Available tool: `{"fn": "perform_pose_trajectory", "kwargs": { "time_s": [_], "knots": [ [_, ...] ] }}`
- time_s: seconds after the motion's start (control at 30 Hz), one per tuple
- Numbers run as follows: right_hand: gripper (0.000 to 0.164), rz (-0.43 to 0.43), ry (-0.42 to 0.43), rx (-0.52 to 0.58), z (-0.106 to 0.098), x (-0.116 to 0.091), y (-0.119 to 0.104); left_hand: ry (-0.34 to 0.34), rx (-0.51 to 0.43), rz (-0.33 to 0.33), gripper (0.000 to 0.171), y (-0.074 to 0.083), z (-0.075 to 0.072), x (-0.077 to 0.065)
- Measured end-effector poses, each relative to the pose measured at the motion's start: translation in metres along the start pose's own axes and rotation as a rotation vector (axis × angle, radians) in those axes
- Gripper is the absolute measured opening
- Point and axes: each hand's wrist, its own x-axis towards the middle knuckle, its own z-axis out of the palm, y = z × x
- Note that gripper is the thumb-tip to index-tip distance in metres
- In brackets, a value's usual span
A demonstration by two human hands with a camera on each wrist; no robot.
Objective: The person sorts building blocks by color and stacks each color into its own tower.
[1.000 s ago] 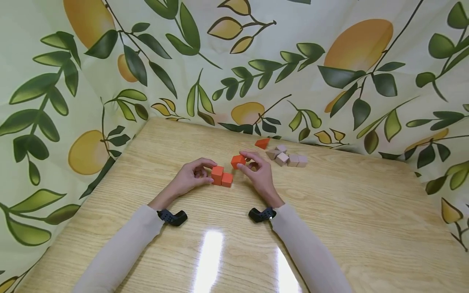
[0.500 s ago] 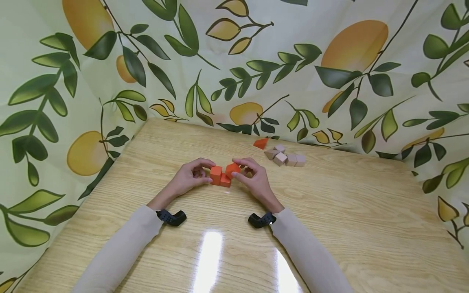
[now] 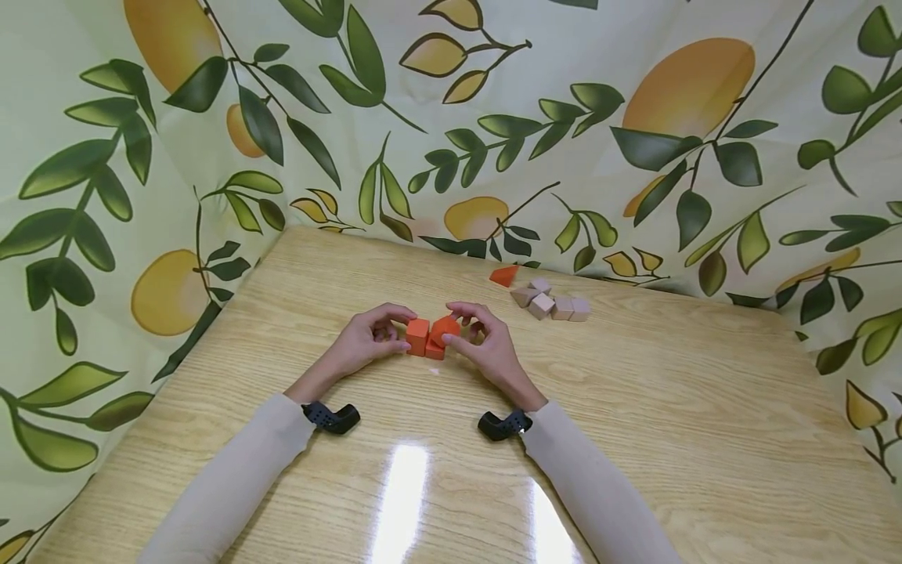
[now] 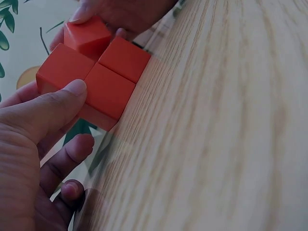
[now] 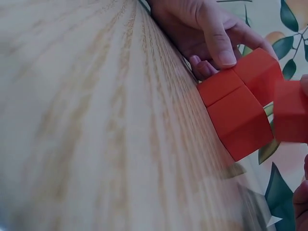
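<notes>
Two orange cubes are stacked, one on the other, on the wooden table. My left hand holds the upper cube of this stack, thumb on its near side; the lower cube sits directly beneath. Beside that lower cube, touching it, another orange cube lies on the table. My right hand pinches a tilted orange cube between thumb and fingers, just above the single cube. In the right wrist view a gap shows between this held cube and the stack. Its far faces are hidden by my fingers.
Farther back on the table lie a red-orange triangular block and a cluster of several pale wooden blocks. A fabric backdrop printed with fruit and leaves borders the table behind and at the left.
My right hand has brought its orange cube left and toward me, from behind and right of the stack to above the single cube. My left hand has stayed at the stack.
</notes>
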Motion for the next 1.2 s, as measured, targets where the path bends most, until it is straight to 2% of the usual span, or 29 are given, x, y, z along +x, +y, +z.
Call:
{"fn": "perform_pose_trajectory", "kwargs": {
  "time_s": [0.3,0.53,0.63,0.87,1.1,1.2],
  "knots": [
    [0.042,-0.013,0.005,-0.041,0.008,0.000,-0.004,-0.002,-0.006,-0.006,0.041,0.002,0.001,0.000],
    [0.044,-0.056,0.034,-0.119,0.014,0.001,0.027,0.001,-0.007,-0.002,0.042,0.002,0.000,0.000],
    [0.046,-0.056,0.028,-0.127,0.013,0.000,0.029,0.008,-0.007,0.007,0.041,0.002,0.000,0.000],
    [0.047,0.004,0.011,-0.092,0.007,-0.005,0.028,0.010,0.005,0.014,0.041,0.002,0.000,0.000],
    [0.041,-0.036,0.007,-0.023,0.007,-0.007,0.006,0.007,0.001,-0.003,0.041,0.005,0.000,0.000],
    [0.042,-0.029,0.010,-0.030,0.008,-0.007,0.017,0.003,0.003,-0.012,0.042,0.005,0.000,0.000]
  ]
}}
